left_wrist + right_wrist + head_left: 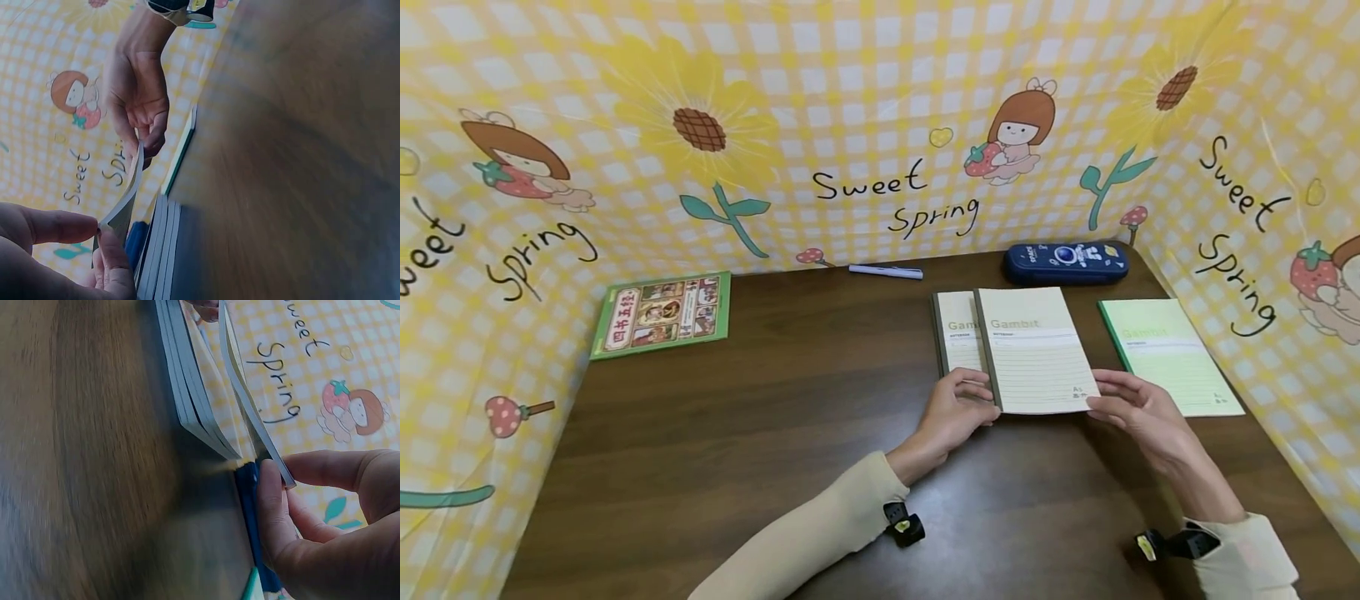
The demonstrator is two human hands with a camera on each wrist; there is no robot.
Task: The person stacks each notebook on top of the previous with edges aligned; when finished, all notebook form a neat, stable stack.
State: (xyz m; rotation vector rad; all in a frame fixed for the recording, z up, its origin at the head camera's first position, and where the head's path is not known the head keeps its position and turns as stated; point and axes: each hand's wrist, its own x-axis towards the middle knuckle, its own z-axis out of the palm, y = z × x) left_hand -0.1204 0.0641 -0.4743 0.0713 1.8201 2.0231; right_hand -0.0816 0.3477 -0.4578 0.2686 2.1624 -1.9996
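A cream notebook point(1037, 354) with a dark spine is held up off the table, its pages slightly bowed in the left wrist view. My left hand point(953, 417) pinches its near left corner between thumb and fingers. At the near right corner, my right hand point(1146, 417) pinches it the same way, as the right wrist view also shows. Below and to the left lies a stack of similar notebooks point(953, 333), partly hidden by the held one; several edges point(187, 381) show in the right wrist view.
A green notebook point(1172, 358) lies to the right. Behind are a dark blue pencil case point(1065, 263) and a pale pen point(886, 272). A green-bordered picture book point(662, 315) lies at the far left. Checked cloth point(850, 100) walls enclose the brown table point(760, 400).
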